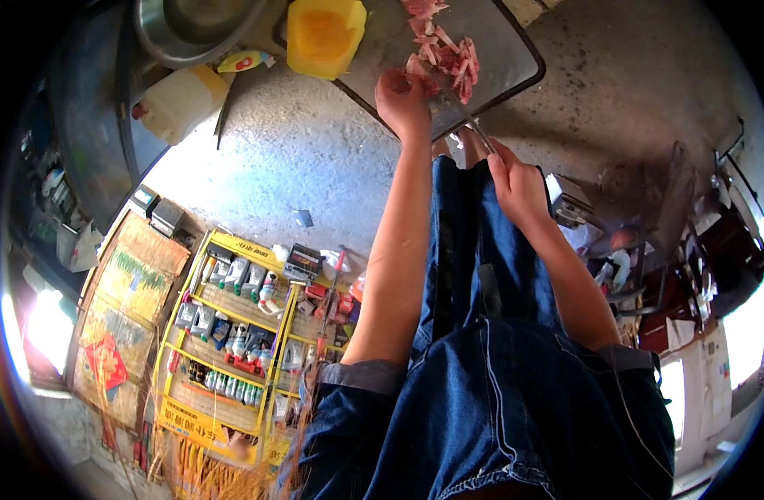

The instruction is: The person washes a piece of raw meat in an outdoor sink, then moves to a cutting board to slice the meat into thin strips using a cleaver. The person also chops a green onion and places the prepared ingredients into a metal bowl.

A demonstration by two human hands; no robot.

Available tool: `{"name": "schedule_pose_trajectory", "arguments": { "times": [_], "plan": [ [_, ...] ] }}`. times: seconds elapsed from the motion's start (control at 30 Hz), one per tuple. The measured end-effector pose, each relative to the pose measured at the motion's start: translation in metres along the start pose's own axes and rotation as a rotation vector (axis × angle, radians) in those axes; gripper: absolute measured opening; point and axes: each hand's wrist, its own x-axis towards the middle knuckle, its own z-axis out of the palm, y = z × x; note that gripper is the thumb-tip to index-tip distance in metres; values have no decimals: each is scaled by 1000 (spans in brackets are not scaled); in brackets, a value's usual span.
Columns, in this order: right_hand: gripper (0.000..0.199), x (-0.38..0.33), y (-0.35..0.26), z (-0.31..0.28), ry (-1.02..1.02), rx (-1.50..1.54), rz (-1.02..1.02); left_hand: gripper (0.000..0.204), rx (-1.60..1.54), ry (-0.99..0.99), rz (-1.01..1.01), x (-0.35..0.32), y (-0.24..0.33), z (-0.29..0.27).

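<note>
Dark-rimmed cutting board (pixel 507 60) is the reference; its top is cut off by the frame. Left of it, a metal basin (pixel 179 61), also cut off, contents hard to make out; below that a whitish jug (pixel 184 102), contents unseen. At the board's left edge, a yellow tray-like thing (pixel 325 37), orange-tinged at centre. Well below-left of the board, a yellow rack (pixel 203 425) holds rows of bottles (pixel 234 275). Raw meat (pixel 464 68) lies on the board, cut in strips and pieces. Left hand (pixel 403 107) bent over meat, fingertips hidden, pinch or press can't be told. Right hand (pixel 519 190), just off the board's lower edge, wrapped round a knife (pixel 475 127), blade angled up-left toward the meat, tip unclear.
</note>
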Motion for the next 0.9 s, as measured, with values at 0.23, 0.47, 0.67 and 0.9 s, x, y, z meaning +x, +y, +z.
{"name": "schedule_pose_trajectory", "arguments": {
  "times": [0.23, 0.47, 0.67, 0.9],
  "plan": [
    [46, 5, -24, 1, -23, -117, 82, 26, -124, 37, -165, -16, 19, 3],
    [51, 5, -40, 8, -123, -97, 208, 26, -5, 24, -63, -11, 8, 4],
    [51, 10, -42, 12, -123, -81, 245, 24, 78, -32, -70, -8, 6, 5],
    [49, 15, -53, 15, -63, -86, 262, 26, 125, 29, 129, -15, 10, 6]
  ]
}}
